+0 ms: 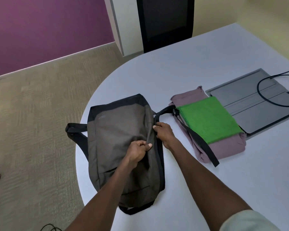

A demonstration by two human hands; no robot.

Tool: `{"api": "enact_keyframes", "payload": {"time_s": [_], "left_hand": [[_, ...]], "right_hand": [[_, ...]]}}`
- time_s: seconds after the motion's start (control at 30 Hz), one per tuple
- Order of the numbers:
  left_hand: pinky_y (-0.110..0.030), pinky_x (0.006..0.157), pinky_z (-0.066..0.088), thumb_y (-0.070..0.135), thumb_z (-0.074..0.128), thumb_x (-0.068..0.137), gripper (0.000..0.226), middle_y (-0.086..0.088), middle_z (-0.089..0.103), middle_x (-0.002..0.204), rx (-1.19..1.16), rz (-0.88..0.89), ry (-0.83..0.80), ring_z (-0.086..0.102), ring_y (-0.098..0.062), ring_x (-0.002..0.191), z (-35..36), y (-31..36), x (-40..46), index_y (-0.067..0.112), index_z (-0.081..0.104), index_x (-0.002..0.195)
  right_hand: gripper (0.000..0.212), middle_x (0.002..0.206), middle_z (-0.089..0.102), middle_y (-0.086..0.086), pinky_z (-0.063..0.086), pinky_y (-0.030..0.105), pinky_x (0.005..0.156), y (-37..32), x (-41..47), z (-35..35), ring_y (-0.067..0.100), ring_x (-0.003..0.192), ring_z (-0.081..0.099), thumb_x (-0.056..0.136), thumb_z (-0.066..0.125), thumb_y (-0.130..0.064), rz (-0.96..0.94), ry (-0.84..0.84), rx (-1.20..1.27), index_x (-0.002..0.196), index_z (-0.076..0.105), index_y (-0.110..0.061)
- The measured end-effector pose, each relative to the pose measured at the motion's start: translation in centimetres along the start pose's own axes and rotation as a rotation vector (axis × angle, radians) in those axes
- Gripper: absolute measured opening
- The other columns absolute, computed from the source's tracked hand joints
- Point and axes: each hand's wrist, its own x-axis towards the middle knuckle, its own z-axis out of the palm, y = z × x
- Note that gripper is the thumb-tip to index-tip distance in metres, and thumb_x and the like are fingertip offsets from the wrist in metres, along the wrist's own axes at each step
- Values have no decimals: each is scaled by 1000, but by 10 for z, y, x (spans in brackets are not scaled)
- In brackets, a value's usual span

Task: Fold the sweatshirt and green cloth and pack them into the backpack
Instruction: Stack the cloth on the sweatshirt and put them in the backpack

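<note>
A grey backpack (120, 147) is found lying flat at the left edge of the table (182, 72), with one strap (75, 129) hanging over that edge toward the carpet. The bag appears shut; no opening is visible.

The left hand (138, 150) is closed in a pinch on a ridge of the backpack's fabric along its right side, thumb pressed against curled fingers. The right hand (163, 132) is placed just beside it, fingers curled on the same seam near the top handle (163, 112). Whether a zip pull is held cannot be told. It is judged that the opening is being sought or started.

To the right, toward the middle of the table, a mauve sweatshirt (223, 147) is seen folded into a rough rectangle. A folded green cloth (207, 119) is laid on top of it. A second backpack strap (200, 142) is draped across the sweatshirt's near side. A grey inset panel (257, 100) with a black cable (272, 90) lies just beyond, touching the stack's far edge.

Both garments are judged light, soft and limp. The fold is likely to slump if lifted by one corner. Support from beneath, both pieces taken as one stack, is advised. The strap should be cleared first. The backpack's limp mouth will need holding open.
</note>
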Motion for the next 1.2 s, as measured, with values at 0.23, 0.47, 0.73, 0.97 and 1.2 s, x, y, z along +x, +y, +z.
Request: {"api": "enact_keyframes", "payload": {"time_s": [0.23, 0.47, 0.73, 0.97, 1.2], "left_hand": [[-33, 82, 56, 20, 73, 89, 14, -3, 75, 80, 7, 3, 5, 67, -14, 75, 1, -2, 2, 14, 72, 76], [-21, 67, 50, 25, 72, 90, 19, 2, 73, 75, -32, -15, 38, 65, -7, 67, 6, -2, -1, 16, 71, 73], [-25, 72, 55, 25, 74, 88, 20, -2, 75, 76, 4, 6, 124, 67, -11, 70, 18, 8, -14, 9, 76, 77], [-30, 57, 37, 34, 68, 88, 54, -3, 39, 49, 499, 136, 306, 41, -22, 52, 36, 27, -24, 14, 40, 47], [-33, 75, 51, 33, 66, 92, 27, -7, 66, 76, 507, 109, 286, 66, -27, 82, 46, 26, -49, 12, 69, 76]], "right_hand": [[12, 77, 71, 4, 60, 45, 77, -7, 16, 0, 28, 77, 71, 73, 74, -13, -59, 186, -141, 66, 65, -18], [10, 80, 75, 8, 57, 30, 75, -4, 9, -38, 16, 70, 68, 75, 79, 0, -353, -27, -435, 83, 79, -6], [17, 86, 76, 5, 49, 6, 70, 33, -37, -52, 3, 73, 67, 75, 80, 2, -312, -63, -330, 91, 79, -5], [17, 78, 73, -3, 51, 10, 68, 65, -95, -69, -3, 67, 68, 72, 83, 3, -288, -122, -228, 87, 79, -4], [12, 82, 74, -2, 49, 10, 69, 112, -138, -77, -2, 71, 66, 73, 84, -3, -327, -147, -344, 83, 80, -8]]}}
